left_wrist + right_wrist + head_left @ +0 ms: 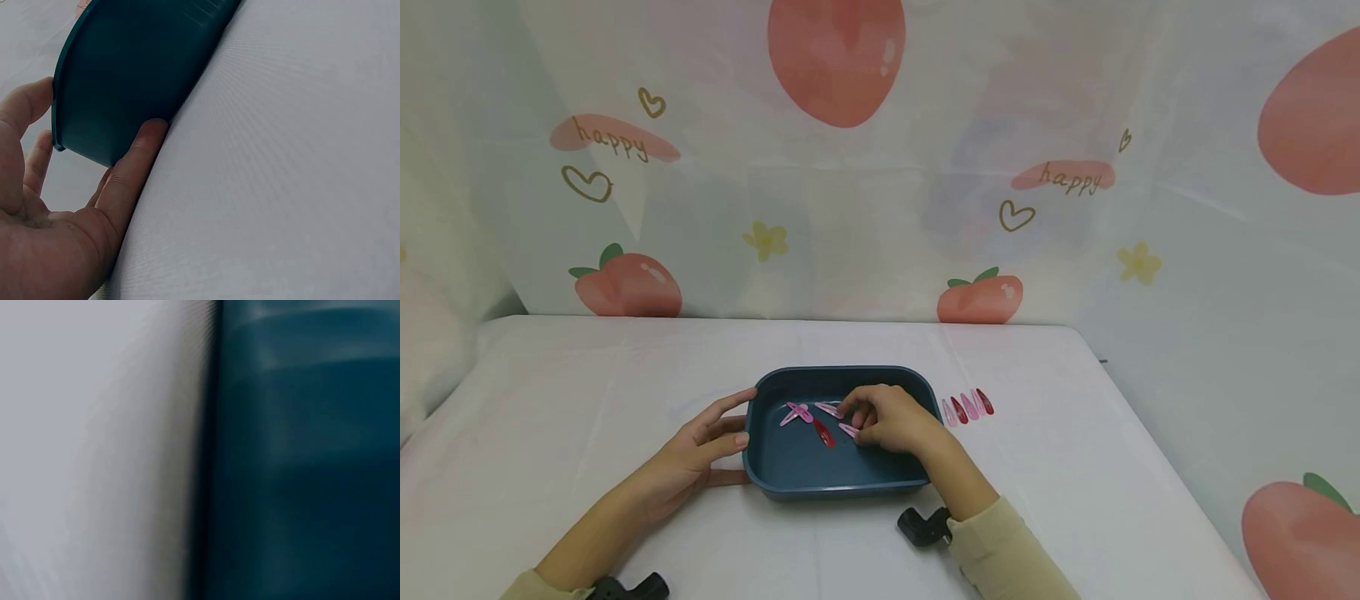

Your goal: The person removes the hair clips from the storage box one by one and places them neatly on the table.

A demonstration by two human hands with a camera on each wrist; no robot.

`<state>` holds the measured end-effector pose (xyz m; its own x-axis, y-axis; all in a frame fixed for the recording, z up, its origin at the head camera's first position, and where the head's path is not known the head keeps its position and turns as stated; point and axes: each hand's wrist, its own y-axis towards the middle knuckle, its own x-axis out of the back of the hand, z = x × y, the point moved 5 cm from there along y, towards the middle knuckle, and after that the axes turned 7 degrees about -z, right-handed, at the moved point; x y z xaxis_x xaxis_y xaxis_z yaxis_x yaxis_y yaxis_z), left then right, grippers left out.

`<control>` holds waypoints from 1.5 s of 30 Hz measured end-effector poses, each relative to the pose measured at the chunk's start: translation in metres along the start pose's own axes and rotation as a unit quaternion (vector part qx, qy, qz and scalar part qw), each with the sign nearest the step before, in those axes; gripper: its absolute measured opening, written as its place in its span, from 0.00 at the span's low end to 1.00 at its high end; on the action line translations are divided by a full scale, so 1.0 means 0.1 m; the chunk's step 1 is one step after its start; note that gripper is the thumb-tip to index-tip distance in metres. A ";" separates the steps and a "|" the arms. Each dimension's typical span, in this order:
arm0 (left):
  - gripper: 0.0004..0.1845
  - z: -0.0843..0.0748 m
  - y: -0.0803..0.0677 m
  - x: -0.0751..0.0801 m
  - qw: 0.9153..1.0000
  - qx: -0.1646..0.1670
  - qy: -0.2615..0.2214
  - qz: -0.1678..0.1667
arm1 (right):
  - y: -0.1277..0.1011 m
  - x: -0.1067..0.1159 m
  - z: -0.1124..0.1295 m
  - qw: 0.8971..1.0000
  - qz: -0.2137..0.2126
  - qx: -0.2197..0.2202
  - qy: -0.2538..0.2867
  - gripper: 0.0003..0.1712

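A dark blue tray (835, 490) sits on the table with several snap hair clips inside. Among them are a red hair clip (823, 433), pink hair clips (801, 412) that overlap on the left, and a light pink hair clip (828, 409). My left hand (696, 454) rests against the tray's left end, fingers extended; the left wrist view shows fingertips at the rim and one finger (134, 156) low along the wall. Inside the tray my right hand (891, 421) bends its fingers over another pink hair clip (848, 430); I cannot tell whether they pinch it.
Just right of the tray, several pink and red hair clips (969, 407) lie side by side in a slanted row. A white cloth (625, 375) covers the table. Behind it hangs a printed curtain (865, 208). The tray's blue wall (312, 425) appears blurred in the right wrist view.
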<state>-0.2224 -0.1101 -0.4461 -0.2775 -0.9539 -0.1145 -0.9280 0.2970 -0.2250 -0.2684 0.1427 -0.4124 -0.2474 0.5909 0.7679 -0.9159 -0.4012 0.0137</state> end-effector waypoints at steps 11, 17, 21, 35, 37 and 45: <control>0.30 -0.02 0.00 0.00 1.000 -0.002 -0.005 0.001 | -0.01 0.01 0.04 0.999 0.016 0.030 0.019 0.17; 0.30 -0.01 0.00 -0.02 1.000 -0.001 -0.003 0.002 | -0.01 0.05 0.03 0.998 0.005 0.025 0.057 0.18; 0.30 -0.01 0.00 -0.02 1.000 -0.001 -0.003 0.002 | -0.01 0.09 0.05 0.992 -0.006 0.035 0.121 0.19; 0.30 0.00 0.01 0.00 1.000 0.000 -0.003 0.001 | -0.12 0.47 0.18 0.954 -0.008 0.047 0.295 0.19; 0.30 0.00 0.00 -0.01 1.000 0.000 -0.006 0.005 | -0.13 0.50 0.12 0.952 0.001 0.052 0.301 0.19; 0.30 -0.01 0.00 -0.01 1.000 -0.003 -0.005 0.009 | -0.21 0.62 0.09 0.935 0.076 0.076 0.339 0.20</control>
<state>-0.2223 -0.1093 -0.4452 -0.2921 -0.9477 -0.1288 -0.9244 0.3144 -0.2162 -0.2619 0.1815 -0.3596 -0.5615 0.8061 0.1869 -0.8113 -0.5807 0.0676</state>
